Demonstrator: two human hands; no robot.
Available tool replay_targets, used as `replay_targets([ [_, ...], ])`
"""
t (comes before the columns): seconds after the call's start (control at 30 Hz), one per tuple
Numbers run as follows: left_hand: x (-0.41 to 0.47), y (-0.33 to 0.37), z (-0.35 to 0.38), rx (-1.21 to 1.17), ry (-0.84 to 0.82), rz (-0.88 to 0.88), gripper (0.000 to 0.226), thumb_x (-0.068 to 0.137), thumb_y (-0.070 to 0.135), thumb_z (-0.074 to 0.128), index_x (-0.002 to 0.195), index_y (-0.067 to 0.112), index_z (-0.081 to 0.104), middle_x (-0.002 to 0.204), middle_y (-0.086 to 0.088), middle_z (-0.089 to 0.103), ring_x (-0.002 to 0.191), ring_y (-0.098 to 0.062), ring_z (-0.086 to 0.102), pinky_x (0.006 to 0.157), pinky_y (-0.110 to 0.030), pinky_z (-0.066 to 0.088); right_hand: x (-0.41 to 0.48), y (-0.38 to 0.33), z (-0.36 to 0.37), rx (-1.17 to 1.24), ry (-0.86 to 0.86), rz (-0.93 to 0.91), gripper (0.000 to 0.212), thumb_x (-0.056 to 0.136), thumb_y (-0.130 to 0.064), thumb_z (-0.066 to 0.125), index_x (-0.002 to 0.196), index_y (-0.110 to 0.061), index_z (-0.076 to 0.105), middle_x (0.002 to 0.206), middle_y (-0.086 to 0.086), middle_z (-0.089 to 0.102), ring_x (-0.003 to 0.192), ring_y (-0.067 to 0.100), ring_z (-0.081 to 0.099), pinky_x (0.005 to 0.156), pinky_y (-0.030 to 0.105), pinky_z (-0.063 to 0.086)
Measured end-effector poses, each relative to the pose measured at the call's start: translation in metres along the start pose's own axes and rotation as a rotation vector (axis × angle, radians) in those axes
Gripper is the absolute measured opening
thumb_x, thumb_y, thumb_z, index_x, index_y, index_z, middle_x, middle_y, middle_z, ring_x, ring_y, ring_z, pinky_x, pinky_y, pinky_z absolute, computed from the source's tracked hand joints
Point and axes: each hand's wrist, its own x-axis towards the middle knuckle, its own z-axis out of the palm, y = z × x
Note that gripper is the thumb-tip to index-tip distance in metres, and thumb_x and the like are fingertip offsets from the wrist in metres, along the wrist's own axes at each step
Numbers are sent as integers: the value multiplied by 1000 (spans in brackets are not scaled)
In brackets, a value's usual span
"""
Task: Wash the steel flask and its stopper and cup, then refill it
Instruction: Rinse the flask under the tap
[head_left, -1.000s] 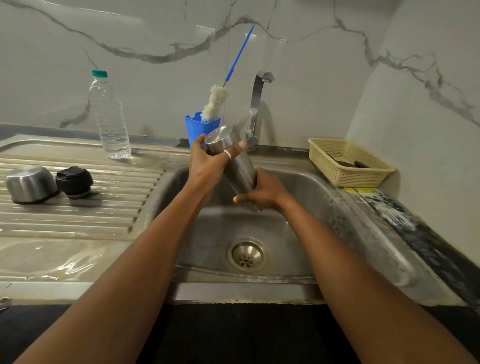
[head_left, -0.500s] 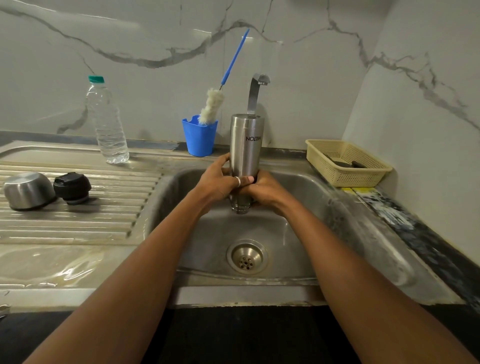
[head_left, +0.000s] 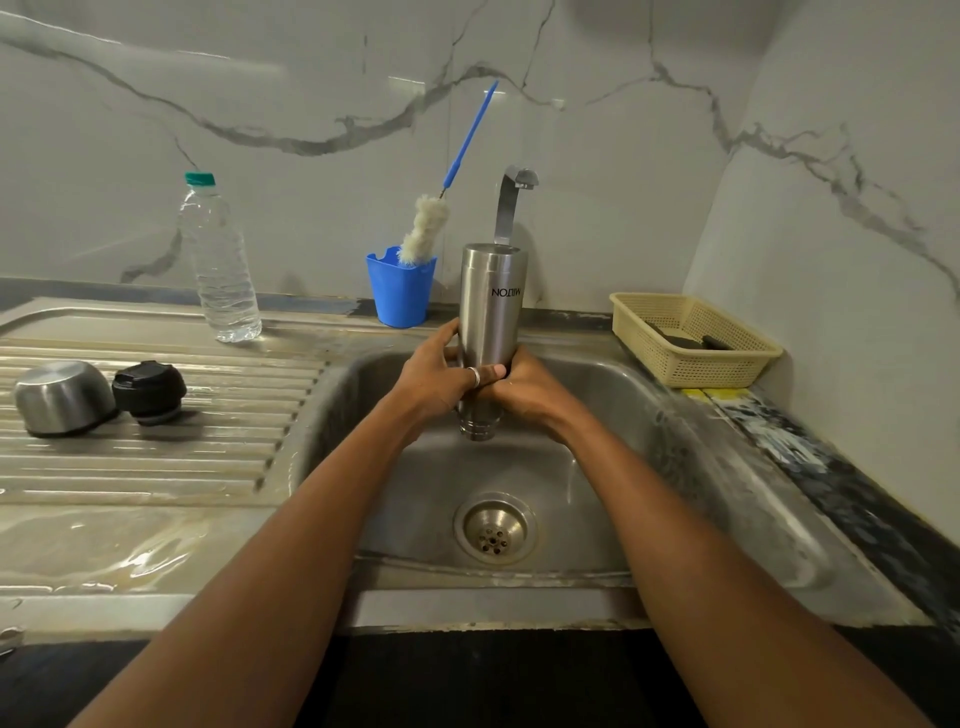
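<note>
Both hands — left (head_left: 434, 376), right (head_left: 530, 384) — wrap the flask (head_left: 491, 312) near its neck, holding it upside down over the sink (head_left: 613, 395). Stiff steel, probably wet and slippery — a grip at the narrow neck seems surest.

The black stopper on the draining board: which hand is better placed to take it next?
Left, probably. The black stopper lies left of the sink, nearer the left hand; the right hand would cross over the steel flask, which both hold.
</note>
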Motion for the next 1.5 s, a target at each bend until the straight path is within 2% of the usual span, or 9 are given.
replay_targets([
  [0.27,-2,2,-3,-30,-12,-8,90,76,29,89,152,33,41,126,-7,65,106,-26,70,83,-47,63,-7,-11,-5,-108,31,-75,76,75,-16,85,140,-17,47,114,1,66,107,20,67,90,31,58],
  [0.4,-12,14,-1,-26,41,-14,91,77,28,88,153,33,38,126,-8,65,105,-27,70,85,-49,62,-15,-29,-15,-217,24,-106,56,84,-11,80,126,-20,45,96,-9,57,91,8,63,68,9,49],
  [0.5,-22,27,1,-46,48,-20,88,79,23,86,153,29,38,124,-10,67,102,-27,71,81,-44,63,-21,-39,-22,-267,19,-101,64,87,-9,76,140,-6,42,106,-1,53,102,18,60,66,11,48],
  [0.7,-54,72,-13,-32,67,41,67,79,16,87,138,15,55,115,-11,71,103,-29,72,90,-49,60,-43,-79,-27,-300,52,-68,78,81,-15,83,144,-4,37,129,10,61,116,26,62,88,28,49],
  [0.9,-101,110,-42,2,71,46,88,56,35,86,138,23,56,111,-9,73,101,-28,73,92,-49,59,-79,-121,-19,-254,32,-122,70,78,-5,84,140,-6,51,119,2,63,107,14,61,77,8,49],
  [1.0,-123,126,-61,-1,82,53,78,67,28,88,137,24,56,109,-8,74,97,-26,73,88,-43,61,-89,-146,-5,-267,54,-148,88,61,-34,92,138,-15,54,119,-2,68,110,19,67,91,29,58],
  [1.1,-138,138,-87,-10,112,66,58,83,10,81,136,18,57,107,-13,72,94,-27,72,76,-34,60,-80,-162,10,-295,53,-159,116,38,-65,81,138,-16,49,119,0,69,104,19,68,89,40,60],
  [1.27,-155,149,-144,66,169,55,57,85,11,79,135,25,55,113,-12,71,98,-27,71,79,-41,60,-79,-210,50,-235,43,-179,84,71,-36,89,136,-9,44,119,3,66,108,20,65,92,37,58],
  [1.5,-159,153,-255,167,287,42,67,90,-4,66,150,19,46,119,-12,66,95,-25,67,69,-33,57,-35,-273,136,-96,-22,-268,79,77,-28,87,136,-5,39,121,7,62,106,21,64,84,30,56],
])
